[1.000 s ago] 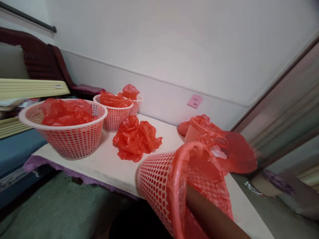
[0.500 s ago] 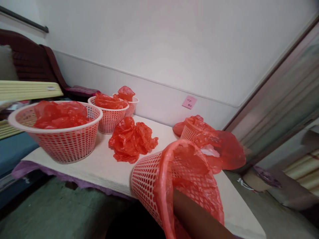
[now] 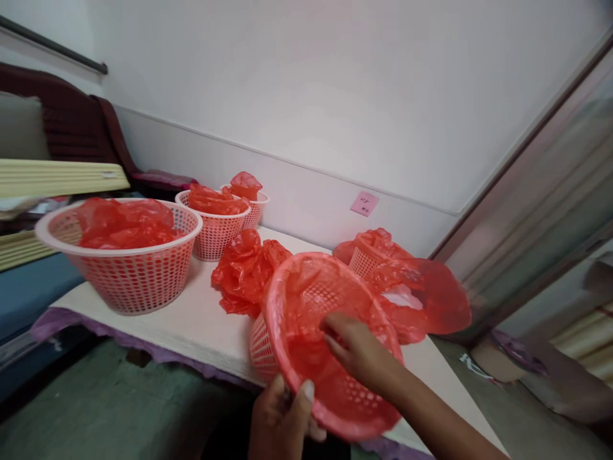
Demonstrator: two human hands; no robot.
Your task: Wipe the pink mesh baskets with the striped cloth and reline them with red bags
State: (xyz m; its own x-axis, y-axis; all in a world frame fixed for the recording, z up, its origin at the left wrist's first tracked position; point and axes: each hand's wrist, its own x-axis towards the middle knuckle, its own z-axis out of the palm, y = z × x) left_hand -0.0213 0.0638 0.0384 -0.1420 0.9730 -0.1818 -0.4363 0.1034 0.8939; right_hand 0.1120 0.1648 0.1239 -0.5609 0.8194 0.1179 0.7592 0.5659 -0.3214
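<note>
A white plastic basket [image 3: 261, 348] with holes in its sides tilts toward me at the table's front edge. A red plastic bag [image 3: 330, 383] lines it and folds over its rim. My left hand [image 3: 287, 412] grips the near left of the rim, thumb on the outside of the folded film. Inside the mouth is my right hand [image 3: 354, 348], fingers curled together close to the bag's film; whether they pinch it is hidden. Behind the basket, partly covered by it, lies a crumpled pile of red plastic bags [image 3: 244, 271].
On the white-topped table [image 3: 215, 338] stand a large basket [image 3: 134, 275] with red bags, a middle basket [image 3: 215, 236] and a small back basket [image 3: 253, 214]. At right, a bag-covered basket [image 3: 361, 259] sits beside a spread red bag [image 3: 440, 297]. A pink note [image 3: 364, 203] is on the wall.
The basket's mouth has turned up and toward me. My right hand, earlier hidden deep inside, now shows higher in the opening. My left hand has come into view on the rim.
</note>
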